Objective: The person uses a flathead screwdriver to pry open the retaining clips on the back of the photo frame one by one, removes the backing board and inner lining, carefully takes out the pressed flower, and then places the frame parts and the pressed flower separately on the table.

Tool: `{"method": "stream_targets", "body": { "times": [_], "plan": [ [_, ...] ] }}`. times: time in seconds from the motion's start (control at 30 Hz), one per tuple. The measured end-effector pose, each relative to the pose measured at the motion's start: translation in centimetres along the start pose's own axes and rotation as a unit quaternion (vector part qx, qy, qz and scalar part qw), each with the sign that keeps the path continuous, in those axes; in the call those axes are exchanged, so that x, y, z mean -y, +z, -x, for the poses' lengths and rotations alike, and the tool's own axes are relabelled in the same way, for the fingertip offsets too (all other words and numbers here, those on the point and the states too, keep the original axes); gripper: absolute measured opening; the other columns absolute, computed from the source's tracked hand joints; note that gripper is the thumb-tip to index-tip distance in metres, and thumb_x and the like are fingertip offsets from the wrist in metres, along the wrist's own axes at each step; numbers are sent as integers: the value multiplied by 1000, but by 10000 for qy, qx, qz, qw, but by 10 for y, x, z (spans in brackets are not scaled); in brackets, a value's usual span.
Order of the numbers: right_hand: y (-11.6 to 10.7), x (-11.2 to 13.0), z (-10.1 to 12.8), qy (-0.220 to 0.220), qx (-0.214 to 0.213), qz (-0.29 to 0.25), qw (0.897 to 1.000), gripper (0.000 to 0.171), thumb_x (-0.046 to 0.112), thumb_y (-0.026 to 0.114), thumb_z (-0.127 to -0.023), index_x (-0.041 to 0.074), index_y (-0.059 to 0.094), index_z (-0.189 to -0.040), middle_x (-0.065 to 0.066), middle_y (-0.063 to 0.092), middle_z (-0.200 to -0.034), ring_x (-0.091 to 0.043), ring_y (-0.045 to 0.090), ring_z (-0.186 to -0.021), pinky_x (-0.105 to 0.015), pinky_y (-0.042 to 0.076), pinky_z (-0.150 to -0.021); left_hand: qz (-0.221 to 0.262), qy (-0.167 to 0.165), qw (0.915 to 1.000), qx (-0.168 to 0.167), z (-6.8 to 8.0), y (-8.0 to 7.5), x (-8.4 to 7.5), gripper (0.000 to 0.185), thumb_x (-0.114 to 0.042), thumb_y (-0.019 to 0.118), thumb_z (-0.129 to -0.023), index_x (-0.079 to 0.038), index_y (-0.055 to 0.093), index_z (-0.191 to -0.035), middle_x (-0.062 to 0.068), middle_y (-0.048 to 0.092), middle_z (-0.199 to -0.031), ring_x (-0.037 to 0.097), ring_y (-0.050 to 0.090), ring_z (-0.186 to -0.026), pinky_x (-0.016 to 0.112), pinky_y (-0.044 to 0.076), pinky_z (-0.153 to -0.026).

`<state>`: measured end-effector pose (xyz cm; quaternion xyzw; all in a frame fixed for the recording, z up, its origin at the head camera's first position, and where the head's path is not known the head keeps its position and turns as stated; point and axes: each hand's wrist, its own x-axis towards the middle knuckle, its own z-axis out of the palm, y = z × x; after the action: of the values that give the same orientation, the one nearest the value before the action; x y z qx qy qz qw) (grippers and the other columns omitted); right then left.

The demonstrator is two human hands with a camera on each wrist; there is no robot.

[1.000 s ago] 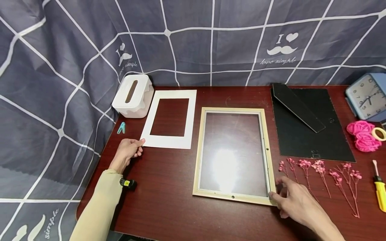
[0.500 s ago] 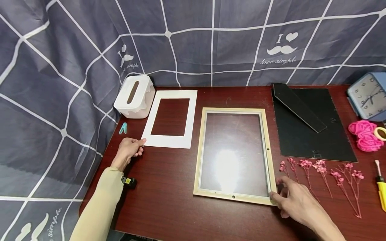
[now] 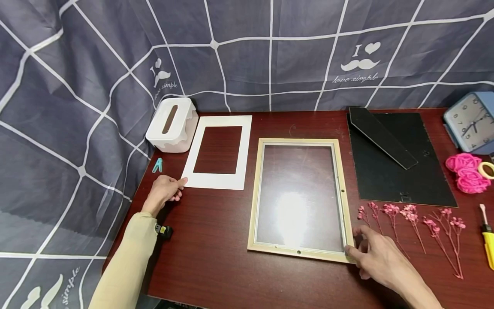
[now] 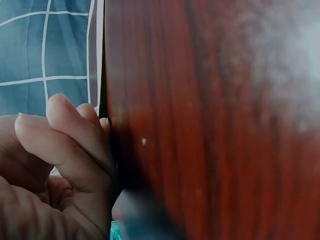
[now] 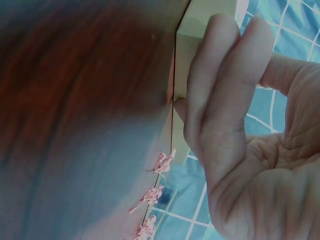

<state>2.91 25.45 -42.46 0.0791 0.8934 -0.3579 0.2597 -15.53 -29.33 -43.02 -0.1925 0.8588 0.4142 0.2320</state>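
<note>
In the head view a white photo mat (image 3: 214, 181) with a rectangular cut-out lies at the left of the table. My left hand (image 3: 164, 192) pinches its near left corner between thumb and curled fingers. A pale wooden picture frame (image 3: 254, 201) with a clear pane (image 3: 297, 180) lies flat in the middle. At the frame's near right corner, my right hand (image 3: 380, 257) holds the edge with thumb and bent fingers. The right wrist view shows its fingers (image 5: 227, 95) against the frame's side (image 5: 192, 47).
A black backing board (image 3: 397, 180) with a stand leg (image 3: 380, 137) lies back right. Pink dried flowers (image 3: 434, 231), pink yarn (image 3: 468, 174), a clock (image 3: 472, 124) and a yellow screwdriver (image 3: 488, 246) line the right. A tissue box (image 3: 173, 124) and blue clip (image 3: 157, 165) stand left.
The head view has shifted slightly. Both hands keep to the same corners, and neither the mat nor the frame has visibly moved on the table.
</note>
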Motion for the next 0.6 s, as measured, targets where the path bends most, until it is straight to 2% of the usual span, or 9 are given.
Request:
{"method": "stream_targets", "body": {
  "times": [0.37,0.6],
  "plan": [
    [0,0,0,19,13,-20,10000,46,24,74,-100,-3,57,-134,-3,67,-79,-16,69,-56,-28,55,-50,-366,81,9992,106,-4,-4,0,46,-41,67,-108,2,70,-91,-3,62,-59,3,57,-49,15,48,-47],
    [0,1,0,41,23,-11,10000,46,24,74,-100,-3,57,-134,-3,67,-80,-15,68,-56,-28,54,-49,-603,-51,9981,93,-5,-5,-3,48,-43,68,-106,0,72,-87,-1,64,-63,5,60,-51,18,53,-51]
  ]
}}
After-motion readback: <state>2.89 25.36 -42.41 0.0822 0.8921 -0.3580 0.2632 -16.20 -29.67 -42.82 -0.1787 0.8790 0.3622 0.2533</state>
